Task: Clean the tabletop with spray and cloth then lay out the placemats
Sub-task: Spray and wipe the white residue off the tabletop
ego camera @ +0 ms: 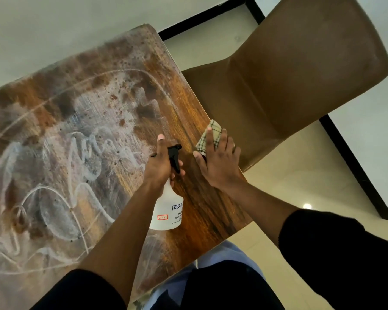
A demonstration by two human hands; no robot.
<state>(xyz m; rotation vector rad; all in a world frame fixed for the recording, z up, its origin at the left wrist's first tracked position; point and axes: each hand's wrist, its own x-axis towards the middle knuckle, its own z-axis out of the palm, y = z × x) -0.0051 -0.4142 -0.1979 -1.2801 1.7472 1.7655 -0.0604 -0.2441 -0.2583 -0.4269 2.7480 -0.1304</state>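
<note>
We see the left hand gripping the spray bottle by its neck above the streaked tabletop. The right hand lies flat, fingers spread, pressing the checked cloth at the table's right edge, beside a brown chair.

The wooden tabletop, streaked with white smears and looping lines and dotted with dark wet spots across most of its surface, shows cleaner brown grain along its right edge, where a folded checked cloth lies flat near the rim.
</note>
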